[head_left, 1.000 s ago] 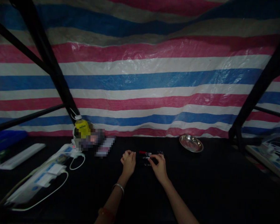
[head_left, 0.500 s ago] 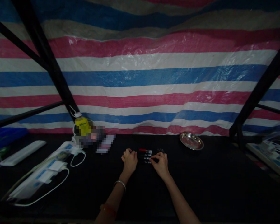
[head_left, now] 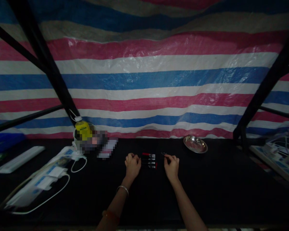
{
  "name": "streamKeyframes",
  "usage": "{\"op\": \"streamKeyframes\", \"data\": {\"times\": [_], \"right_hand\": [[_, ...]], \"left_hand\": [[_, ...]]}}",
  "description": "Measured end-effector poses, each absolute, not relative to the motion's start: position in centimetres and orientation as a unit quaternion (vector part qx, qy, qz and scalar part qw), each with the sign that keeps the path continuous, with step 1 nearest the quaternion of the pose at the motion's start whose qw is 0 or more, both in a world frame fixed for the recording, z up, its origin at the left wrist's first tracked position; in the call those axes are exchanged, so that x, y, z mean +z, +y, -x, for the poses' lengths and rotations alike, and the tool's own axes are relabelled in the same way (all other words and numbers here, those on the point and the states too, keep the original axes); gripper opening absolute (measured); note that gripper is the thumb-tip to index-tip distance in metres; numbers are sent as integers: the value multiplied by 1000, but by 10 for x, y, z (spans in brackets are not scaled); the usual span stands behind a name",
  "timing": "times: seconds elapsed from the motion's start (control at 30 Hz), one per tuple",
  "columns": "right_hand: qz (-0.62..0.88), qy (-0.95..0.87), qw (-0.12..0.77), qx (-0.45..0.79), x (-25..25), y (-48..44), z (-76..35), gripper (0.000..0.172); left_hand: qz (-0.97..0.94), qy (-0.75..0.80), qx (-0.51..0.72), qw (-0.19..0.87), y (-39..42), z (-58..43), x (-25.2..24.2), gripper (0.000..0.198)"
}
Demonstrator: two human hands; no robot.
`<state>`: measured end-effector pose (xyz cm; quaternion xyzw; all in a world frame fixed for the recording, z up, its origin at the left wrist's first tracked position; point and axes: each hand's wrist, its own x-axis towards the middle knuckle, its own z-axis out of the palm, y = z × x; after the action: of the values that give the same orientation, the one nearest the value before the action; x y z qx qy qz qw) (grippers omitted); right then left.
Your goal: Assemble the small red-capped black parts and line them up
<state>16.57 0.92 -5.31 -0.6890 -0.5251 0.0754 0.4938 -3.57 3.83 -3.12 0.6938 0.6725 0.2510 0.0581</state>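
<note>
Several marker pens (head_left: 149,160) lie side by side in a small row on the black table (head_left: 207,186), some showing red caps. My left hand (head_left: 132,166) rests just left of the row with its fingers curled in a loose fist. My right hand (head_left: 172,166) sits to the right of the row, its fingers closed around a small dark object (head_left: 164,154) that I cannot make out.
A shiny metal dish (head_left: 195,144) stands at the back right. A yellow bottle (head_left: 82,130), white power strips and cables (head_left: 45,179) fill the left side. A striped tarp hangs behind, and black frame poles (head_left: 262,93) slant at both sides.
My right hand has drawn away from the pens to the right, leaving the row uncovered. My left hand has stayed in place.
</note>
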Motion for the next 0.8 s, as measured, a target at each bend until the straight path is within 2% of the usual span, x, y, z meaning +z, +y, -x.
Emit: {"op": "streamKeyframes", "data": {"times": [0.2,0.33,0.43,0.63,0.8], "right_hand": [[772,-471,424,42,-51,12,-183,27],[800,-479,357,46,-43,14,-181,38],[800,-502,325,49,-38,14,-178,43],[790,-535,291,67,-35,13,-178,37],[788,-540,286,78,-35,13,-180,33]], "left_hand": [[-666,652,357,64,40,37,-33,17],[-734,556,389,26,24,26,-23,16],[-790,496,359,14,10,10,-16,14],[-848,455,272,-10,0,-17,-19,15],[-854,454,254,-23,2,-19,-26,16]]}}
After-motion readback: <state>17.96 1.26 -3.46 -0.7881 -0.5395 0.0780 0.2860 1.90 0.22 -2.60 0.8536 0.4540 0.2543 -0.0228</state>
